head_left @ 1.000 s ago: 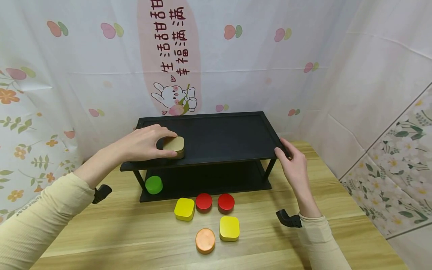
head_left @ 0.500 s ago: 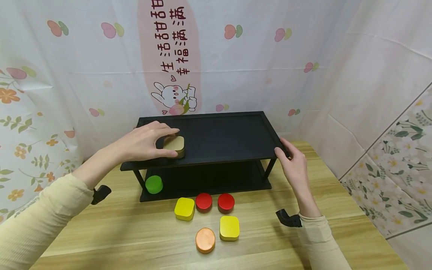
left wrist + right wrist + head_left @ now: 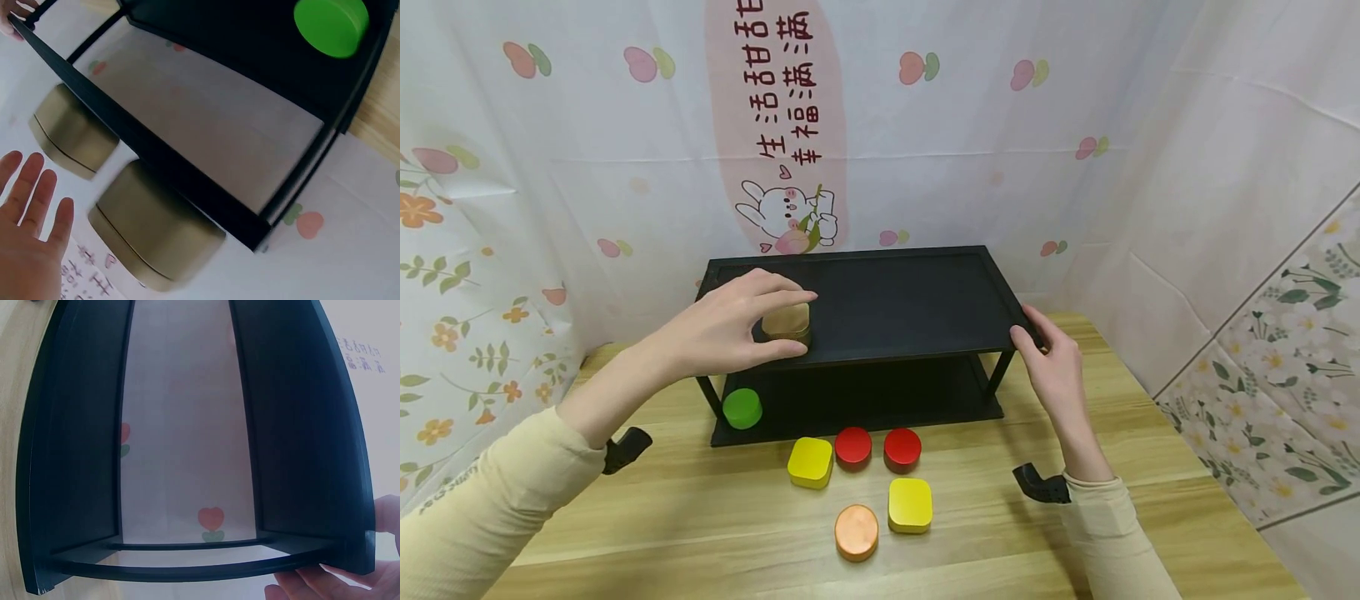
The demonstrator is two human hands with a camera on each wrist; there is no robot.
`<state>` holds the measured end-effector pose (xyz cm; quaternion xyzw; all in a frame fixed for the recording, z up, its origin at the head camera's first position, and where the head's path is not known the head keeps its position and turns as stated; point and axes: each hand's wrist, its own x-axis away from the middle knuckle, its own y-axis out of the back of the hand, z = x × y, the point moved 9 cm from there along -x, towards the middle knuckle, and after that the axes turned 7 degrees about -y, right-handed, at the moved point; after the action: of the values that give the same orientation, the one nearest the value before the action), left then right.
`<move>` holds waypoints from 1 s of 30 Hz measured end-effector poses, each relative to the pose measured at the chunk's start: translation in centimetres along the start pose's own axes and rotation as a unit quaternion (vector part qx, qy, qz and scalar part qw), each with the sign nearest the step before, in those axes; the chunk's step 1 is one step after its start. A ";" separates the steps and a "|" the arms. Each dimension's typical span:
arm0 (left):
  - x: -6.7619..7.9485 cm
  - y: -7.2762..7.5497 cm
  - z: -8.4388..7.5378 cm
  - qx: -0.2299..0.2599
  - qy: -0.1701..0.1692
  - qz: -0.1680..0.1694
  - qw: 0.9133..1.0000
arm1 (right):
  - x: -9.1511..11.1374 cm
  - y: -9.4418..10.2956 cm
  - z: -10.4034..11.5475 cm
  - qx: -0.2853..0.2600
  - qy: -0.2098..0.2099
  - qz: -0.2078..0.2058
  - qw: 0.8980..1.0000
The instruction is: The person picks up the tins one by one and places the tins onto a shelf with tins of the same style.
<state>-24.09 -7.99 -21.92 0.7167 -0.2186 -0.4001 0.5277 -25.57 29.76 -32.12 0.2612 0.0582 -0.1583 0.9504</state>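
Observation:
A black two-tier shelf (image 3: 895, 304) stands at the back of the table. My left hand (image 3: 733, 325) is over its left end, fingers and thumb spread either side of a gold square tin (image 3: 787, 321). In the left wrist view two gold tins show on the top tier, a nearer tin (image 3: 156, 225) and a farther tin (image 3: 75, 131), with the hand's straight fingers (image 3: 47, 194) apart from them. The second tin is hidden under my hand in the head view. My right hand (image 3: 1054, 358) grips the shelf's front right corner, fingers underneath (image 3: 306, 584).
A green round tin (image 3: 742, 409) sits at the left of the lower tier. In front lie a yellow square tin (image 3: 810, 462), two red round tins (image 3: 853, 448), another yellow square tin (image 3: 910, 505) and an orange round tin (image 3: 856, 532). A patterned curtain (image 3: 962, 183) hangs behind.
My left hand's fingers have spread wider and moved slightly right, loosening from the gold tin, which stays in place. The right hand keeps its hold on the shelf corner.

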 end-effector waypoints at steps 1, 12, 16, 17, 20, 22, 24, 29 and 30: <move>0.0 0.0 -0.4 0.001 -0.009 -0.004 1.000 | 0.0 0.0 0.0 0.000 0.001 0.000 1.000; 0.9 -1.3 -4.1 0.034 -0.083 -0.035 0.995 | 0.0 0.0 0.0 0.004 -0.004 -0.004 1.000; 1.4 -2.3 -5.0 0.043 -0.090 -0.029 0.995 | 0.0 0.0 0.0 0.006 0.000 -0.003 1.000; 1.6 -2.6 -5.2 0.045 -0.092 -0.027 0.994 | 0.0 0.0 -0.1 0.008 0.000 -0.004 1.000; 1.9 -3.4 -5.8 0.049 -0.101 -0.025 0.993 | 0.0 0.0 0.0 0.010 0.000 -0.005 1.000; 2.1 -3.9 -6.2 0.057 -0.106 -0.023 0.992 | 0.0 0.0 0.0 0.010 -0.002 -0.005 1.000; 2.4 -4.3 -6.4 0.064 -0.108 -0.021 0.992 | 0.0 0.0 0.0 0.010 -0.001 -0.005 1.000; 3.2 -5.6 -6.5 0.076 -0.101 -0.016 0.992 | 0.0 0.0 0.0 0.011 -0.003 -0.006 1.000; 3.5 -5.9 -6.5 0.078 -0.100 -0.016 0.992 | 0.0 0.0 0.0 0.012 -0.004 -0.005 1.000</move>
<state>-17.45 -4.69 -27.75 0.7155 -0.2889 -0.4599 0.4394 -25.61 29.74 -32.14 0.2716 0.0542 -0.1644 0.9467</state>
